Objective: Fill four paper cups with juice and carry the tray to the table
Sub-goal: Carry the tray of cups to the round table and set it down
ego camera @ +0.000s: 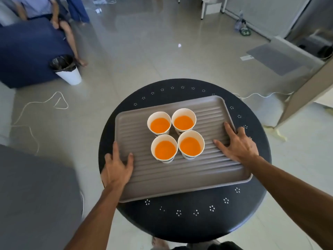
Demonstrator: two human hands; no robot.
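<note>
A grey-brown ribbed tray (pixel 137 184) lies flat on a round black table (pixel 252 210). Several white paper cups stand close together in a square on the tray's far half, each holding orange juice; the nearest are at the front left (pixel 164 150) and front right (pixel 190 146). My left hand (pixel 117 166) rests at the tray's left rim, with the thumb on the tray floor and the fingers stretched along the outside. My right hand (pixel 237 143) lies spread on the tray's right side, with its fingers over the ribs and the right rim.
A white bin with a black liner (pixel 67 70) stands on the tiled floor to the far left, beside a dark blue sofa (pixel 27 51) where a person sits. A white cable (pixel 36 109) trails across the floor. A grey surface (pixel 36 195) fills the near left.
</note>
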